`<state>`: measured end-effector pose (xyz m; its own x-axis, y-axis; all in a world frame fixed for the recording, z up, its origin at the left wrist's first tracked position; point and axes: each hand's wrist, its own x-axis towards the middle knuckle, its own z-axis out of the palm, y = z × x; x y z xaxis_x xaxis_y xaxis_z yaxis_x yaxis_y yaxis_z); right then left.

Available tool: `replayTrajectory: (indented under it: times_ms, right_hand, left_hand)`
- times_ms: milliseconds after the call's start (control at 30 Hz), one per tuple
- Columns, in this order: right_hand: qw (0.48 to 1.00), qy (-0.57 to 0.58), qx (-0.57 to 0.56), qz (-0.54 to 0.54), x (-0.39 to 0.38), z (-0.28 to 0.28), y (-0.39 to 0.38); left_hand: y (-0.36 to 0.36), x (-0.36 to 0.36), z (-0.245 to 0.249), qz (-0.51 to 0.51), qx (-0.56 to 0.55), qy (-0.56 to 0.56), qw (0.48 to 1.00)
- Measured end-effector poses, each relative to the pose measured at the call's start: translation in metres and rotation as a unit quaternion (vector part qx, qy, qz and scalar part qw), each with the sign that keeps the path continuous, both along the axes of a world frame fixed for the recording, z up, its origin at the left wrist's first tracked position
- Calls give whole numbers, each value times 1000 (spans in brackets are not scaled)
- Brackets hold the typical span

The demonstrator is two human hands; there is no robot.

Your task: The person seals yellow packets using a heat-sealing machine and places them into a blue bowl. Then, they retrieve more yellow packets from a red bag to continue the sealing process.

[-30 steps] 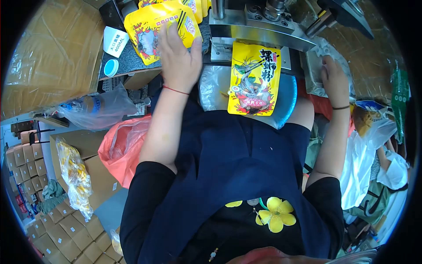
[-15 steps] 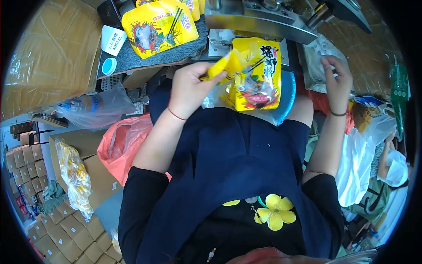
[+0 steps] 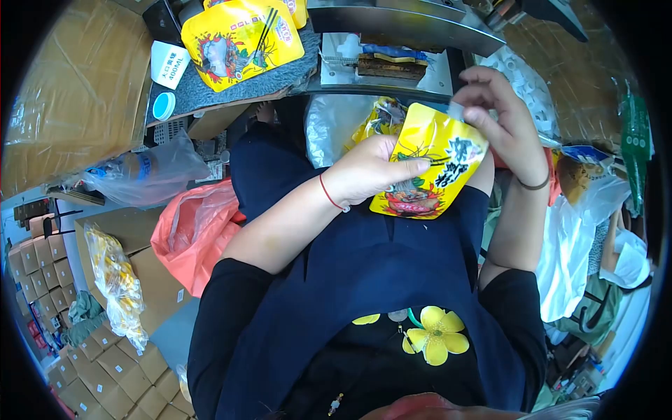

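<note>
A yellow printed pouch (image 3: 455, 150) is tilted above my lap, with my left hand (image 3: 378, 168) closed on its left side, thumb across the front. My right hand (image 3: 500, 122) is at the pouch's upper right corner, thumb and fingers pinching a small whitish translucent piece (image 3: 456, 112). Just beyond the pouch lies a clear bag (image 3: 336, 129) with more yellow packaging inside. A metal machine (image 3: 399, 28) stands in front of me, with a brown block (image 3: 390, 68) on its bed.
Several yellow pouches (image 3: 245, 45) lie on the grey mat at the left, beside a white label (image 3: 170, 64) and a blue cap (image 3: 164, 106). A bag of white pieces (image 3: 521, 87) sits at right. A red bag (image 3: 196, 227) hangs lower left.
My left hand has moved right and now holds the pouch that was lying at the machine. My right hand has come left from the bag of white pieces to the pouch's corner.
</note>
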<state>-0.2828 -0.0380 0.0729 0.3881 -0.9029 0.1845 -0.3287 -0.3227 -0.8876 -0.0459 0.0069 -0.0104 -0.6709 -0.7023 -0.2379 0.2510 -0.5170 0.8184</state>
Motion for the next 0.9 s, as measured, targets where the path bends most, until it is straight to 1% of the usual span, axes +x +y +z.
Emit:
replayTrajectory:
  times_ms: [33,67,100,133,233,267,300,367,400,433,467,500,533,567,633,667,700,767,800,833,867,900]
  right_hand:
    - [986,136,-75,-55,-12,-1,-4]
    - [946,268,-148,-109,-29,-4,-12]
    - [880,391,-218,-161,-47,-9,-18]
    - [872,416,-178,-189,-65,-20,-23]
    - [880,456,-75,-106,-91,-29,-42]
    - [895,427,-94,-93,-91,-34,-46]
    - [895,424,-95,-102,-93,-37,-47]
    - [896,417,-97,-122,-94,-39,-46]
    - [901,397,-128,-118,-102,-48,-48]
    - [906,386,-109,-137,-102,-46,-47]
    - [910,372,-92,-155,-98,-43,-45]
    - [915,358,-73,-169,-96,-42,-43]
    - [914,347,-112,-176,-100,-49,-42]
    - [916,338,-112,-185,-97,-50,-41]
    - [917,325,-105,-207,-97,-46,-35]
    - [900,353,-87,-240,-89,-38,-28]
    - [906,322,-141,-235,-85,-37,-28]
    - [908,259,-238,-228,-77,-39,-20]
    - [922,250,-189,-227,-65,-38,-14]
    - [937,210,-189,-205,-42,-34,-8]
    - [953,199,-142,-181,-16,-25,0]
    - [953,205,-180,-130,-4,-28,2]
  left_hand:
    - [-2,0,-4,-7,29,19,999]
    - [-8,4,-8,-6,43,8,999]
    - [-15,7,-8,21,40,8,999]
    - [-24,10,-7,48,37,8,998]
    - [-52,22,3,112,60,31,991]
    - [-61,26,4,100,70,31,992]
    - [-67,30,5,88,79,31,992]
    - [-65,28,7,112,87,39,989]
    - [-64,26,7,123,90,41,987]
    - [-63,26,-1,165,0,41,985]
    - [-70,37,-4,259,-165,-152,939]
    - [-77,53,-5,336,-313,-335,822]
    - [-84,74,2,426,-429,-400,689]
    - [-96,94,3,459,-568,-478,489]
    - [-89,124,-10,292,-554,-677,386]
    - [-81,128,-9,265,-583,-654,403]
    - [-72,132,-8,235,-610,-629,420]
    - [-61,134,-8,208,-626,-545,517]
    - [-49,129,-2,271,-546,-568,553]
    - [-46,133,-1,320,-444,-515,660]
    - [-45,128,-4,347,-401,-412,741]
    - [-46,122,-6,366,-350,-301,808]
